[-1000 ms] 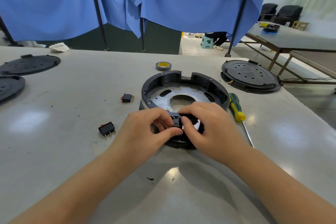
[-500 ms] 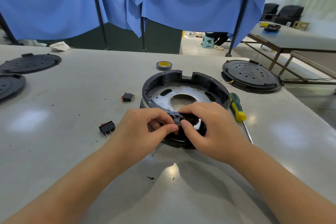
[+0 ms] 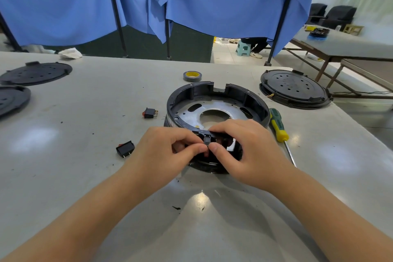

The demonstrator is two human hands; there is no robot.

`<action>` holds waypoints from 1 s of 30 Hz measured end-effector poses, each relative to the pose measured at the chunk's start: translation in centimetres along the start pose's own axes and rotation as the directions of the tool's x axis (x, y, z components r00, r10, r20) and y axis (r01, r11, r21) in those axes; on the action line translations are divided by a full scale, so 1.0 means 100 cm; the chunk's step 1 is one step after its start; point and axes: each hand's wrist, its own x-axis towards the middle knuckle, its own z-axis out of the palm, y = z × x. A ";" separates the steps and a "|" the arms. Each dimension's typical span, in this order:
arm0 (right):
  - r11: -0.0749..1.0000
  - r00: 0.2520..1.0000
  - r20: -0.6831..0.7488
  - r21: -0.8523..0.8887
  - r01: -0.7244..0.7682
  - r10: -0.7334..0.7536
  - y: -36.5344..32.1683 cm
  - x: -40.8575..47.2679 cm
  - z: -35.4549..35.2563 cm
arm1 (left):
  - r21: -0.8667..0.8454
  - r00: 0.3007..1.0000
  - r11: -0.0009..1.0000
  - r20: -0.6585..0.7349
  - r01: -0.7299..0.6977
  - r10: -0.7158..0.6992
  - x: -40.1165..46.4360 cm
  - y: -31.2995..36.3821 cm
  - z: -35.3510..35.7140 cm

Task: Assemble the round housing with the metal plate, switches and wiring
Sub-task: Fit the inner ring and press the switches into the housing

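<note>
Both hands are at the near rim of the round housing [image 3: 214, 100]. Left hand [image 3: 168, 151] and right hand [image 3: 244, 151] pinch a small black switch [image 3: 206, 139] there, fingers curled tight

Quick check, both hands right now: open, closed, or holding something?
Left hand: closed, pinching the small black switch at the housing rim.
Right hand: closed, pinching the same switch from the other side.

The left hand [image 3: 168, 151] and right hand [image 3: 240, 149] cover the round housing's [image 3: 214, 95] 6 o'clock rim, hiding most of the small black part [image 3: 207, 139] pinched there. At 9 o'clock, 1 dark disc [image 3: 11, 99] is cut off by the frame edge.
</note>
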 end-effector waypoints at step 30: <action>1.000 1.000 -0.007 -0.026 -0.008 0.008 0.000 0.001 0.000 | -0.087 0.997 0.993 0.011 0.074 -0.073 0.004 -0.002 0.004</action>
